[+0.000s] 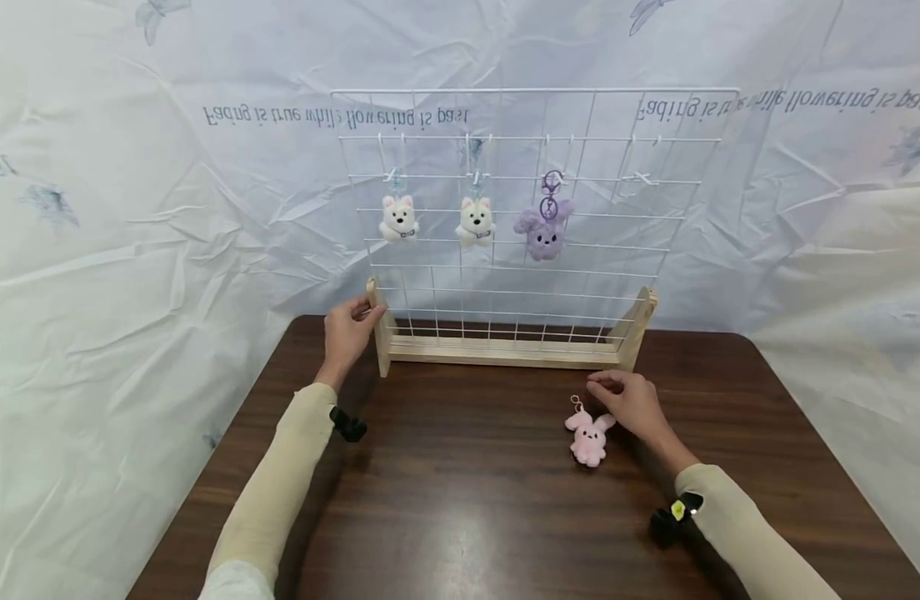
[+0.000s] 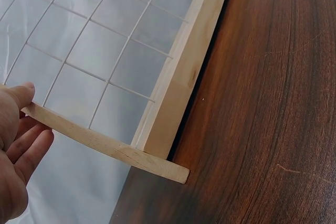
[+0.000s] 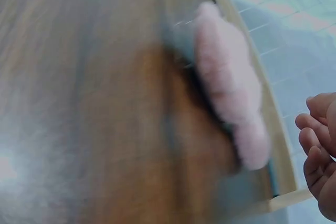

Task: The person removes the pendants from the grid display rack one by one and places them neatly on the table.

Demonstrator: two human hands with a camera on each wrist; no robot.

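My left hand (image 1: 347, 335) holds the upright end piece of a display stand's wooden base (image 1: 497, 353). In the left wrist view, the thumb lies on one side of the wooden end piece (image 2: 94, 135) and the fingers on the other. A pink plush bunny keychain (image 1: 589, 442) lies on the table with its ring toward the stand. Just beside its ear and ring hovers my right hand (image 1: 631, 404), fingers loosely bent and apart from the plush. The right wrist view shows those fingers (image 3: 317, 124) with nothing between them, and the pink plush (image 3: 228, 72) blurred.
A white wire grid (image 1: 617, 267) rises from the base. On its hooks hang two white dog plush keychains (image 1: 398, 220) and a purple bunny keychain (image 1: 544, 237); the rightmost hook (image 1: 640, 178) is bare. The brown wooden table (image 1: 445, 467) meets white printed cloth behind.
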